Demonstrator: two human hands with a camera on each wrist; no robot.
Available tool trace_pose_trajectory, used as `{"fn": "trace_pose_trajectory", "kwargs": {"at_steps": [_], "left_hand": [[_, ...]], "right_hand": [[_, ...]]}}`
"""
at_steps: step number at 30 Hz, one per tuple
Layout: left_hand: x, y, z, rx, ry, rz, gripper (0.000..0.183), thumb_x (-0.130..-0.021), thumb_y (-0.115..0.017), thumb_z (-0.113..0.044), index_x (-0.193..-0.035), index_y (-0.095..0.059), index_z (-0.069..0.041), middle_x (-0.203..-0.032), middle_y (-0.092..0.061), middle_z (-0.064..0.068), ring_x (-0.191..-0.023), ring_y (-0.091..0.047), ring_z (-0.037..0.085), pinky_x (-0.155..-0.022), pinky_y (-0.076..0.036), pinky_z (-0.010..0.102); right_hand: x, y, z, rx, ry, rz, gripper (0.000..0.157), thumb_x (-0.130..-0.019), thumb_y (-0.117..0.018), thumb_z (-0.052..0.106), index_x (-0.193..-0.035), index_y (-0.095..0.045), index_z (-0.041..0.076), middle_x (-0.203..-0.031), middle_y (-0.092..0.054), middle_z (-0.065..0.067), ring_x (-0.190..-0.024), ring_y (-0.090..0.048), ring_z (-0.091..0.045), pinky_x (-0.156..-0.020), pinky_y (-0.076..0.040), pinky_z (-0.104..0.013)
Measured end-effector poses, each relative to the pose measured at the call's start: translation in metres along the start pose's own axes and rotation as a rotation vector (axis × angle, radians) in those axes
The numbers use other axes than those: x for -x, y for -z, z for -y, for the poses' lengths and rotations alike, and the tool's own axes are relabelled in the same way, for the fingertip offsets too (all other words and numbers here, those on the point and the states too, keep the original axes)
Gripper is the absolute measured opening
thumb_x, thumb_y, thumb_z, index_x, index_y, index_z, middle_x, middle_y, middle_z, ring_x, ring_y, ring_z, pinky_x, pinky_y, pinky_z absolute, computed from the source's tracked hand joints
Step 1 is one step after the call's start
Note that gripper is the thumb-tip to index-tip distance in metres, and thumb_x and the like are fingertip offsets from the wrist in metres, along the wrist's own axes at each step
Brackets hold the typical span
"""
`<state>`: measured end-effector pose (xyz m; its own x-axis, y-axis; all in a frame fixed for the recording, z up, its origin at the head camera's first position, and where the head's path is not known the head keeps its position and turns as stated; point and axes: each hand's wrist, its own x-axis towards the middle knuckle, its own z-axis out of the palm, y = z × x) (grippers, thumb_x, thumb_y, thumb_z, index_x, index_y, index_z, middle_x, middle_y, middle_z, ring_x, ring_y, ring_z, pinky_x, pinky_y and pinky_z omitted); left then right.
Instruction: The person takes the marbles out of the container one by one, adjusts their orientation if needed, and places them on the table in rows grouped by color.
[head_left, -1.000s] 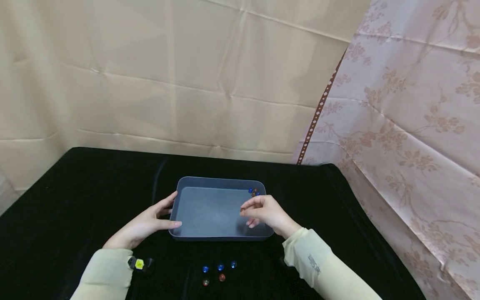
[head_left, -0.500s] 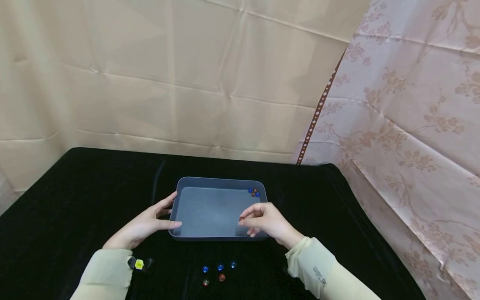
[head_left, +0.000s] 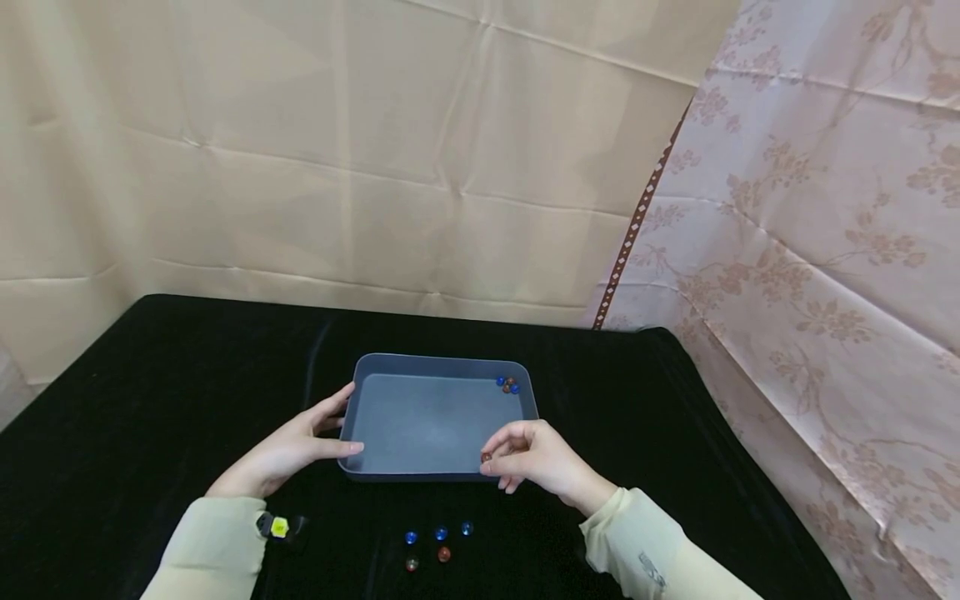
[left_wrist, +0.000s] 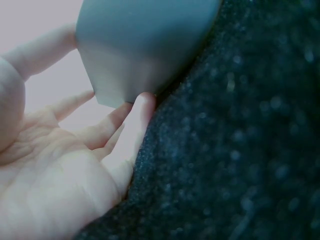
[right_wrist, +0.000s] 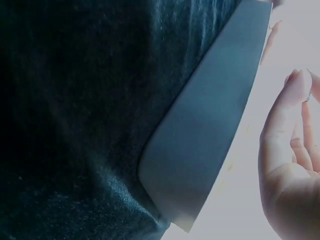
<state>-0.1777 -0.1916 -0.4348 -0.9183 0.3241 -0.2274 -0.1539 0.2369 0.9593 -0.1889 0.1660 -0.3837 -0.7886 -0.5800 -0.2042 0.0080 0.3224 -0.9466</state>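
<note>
Clearly, the right hand (head_left: 543, 462) has thumb and fingertips together on a reddish marble (head_left: 486, 457) – pinched at the tray's near edge, towards its right end. The left hand (head_left: 296, 450) keeps its fingers apart, fairly straight, touching the left end of the grey-blue tray (head_left: 420, 425). Inside, four marbles (head_left: 514, 389), two blue and two brownish, cluster in the far right corner. Nearer the person, five loose marbles (head_left: 441, 533) – three of them blue – lie on the black-covered worktop (head_left: 195, 375).
</note>
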Motion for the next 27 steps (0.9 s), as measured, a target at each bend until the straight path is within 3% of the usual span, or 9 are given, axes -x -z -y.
{"fn": "trace_pose_trajectory", "kwargs": {"at_steps": [27], "left_hand": [[-0.001, 0.000, 0.001, -0.010, 0.004, -0.010, 0.090, -0.092, -0.067, -0.024, -0.161, -0.009, -0.020, -0.165, -0.011, 0.020, -0.144, -0.022, 0.047, -0.112, -0.024, 0.071]], "right_hand": [[0.022, -0.021, -0.017, 0.000, -0.051, 0.097, 0.025, -0.086, -0.071, 0.006, -0.103, -0.064, -0.010, -0.081, -0.071, -0.001, -0.060, -0.063, -0.009, -0.056, -0.056, -0.021]]}}
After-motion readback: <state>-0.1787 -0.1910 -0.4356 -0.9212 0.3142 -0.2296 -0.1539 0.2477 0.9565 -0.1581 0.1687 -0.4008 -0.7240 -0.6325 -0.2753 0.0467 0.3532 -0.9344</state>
